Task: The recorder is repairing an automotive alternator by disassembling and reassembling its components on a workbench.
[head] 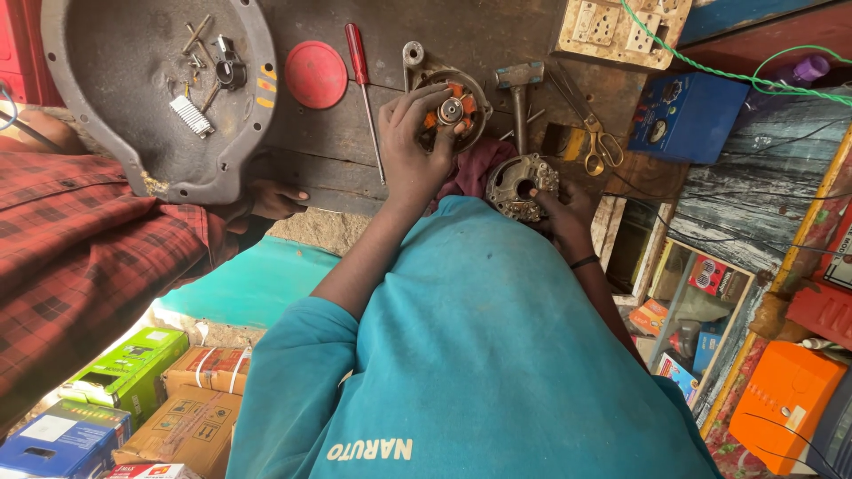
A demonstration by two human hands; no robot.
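My left hand [413,142] reaches onto the dark wooden bench [337,151] and grips a round motor part with orange windings [454,111], its fingers curled over the rim. My right hand [561,211] holds a round grey metal motor housing [522,184] at the bench edge, just right of and below the wound part. A maroon cloth [479,164] lies between the two parts. My teal sleeves and shirt fill the lower middle of the view.
Another person in a red checked shirt [80,257] holds a large grey metal cover [160,168] containing screws and small parts. A red-handled screwdriver [359,53], red cap [316,74], hammer [519,84], yellow-handled scissors [599,146] and blue meter box [685,115] lie on the bench. Cartons [133,372] sit lower left.
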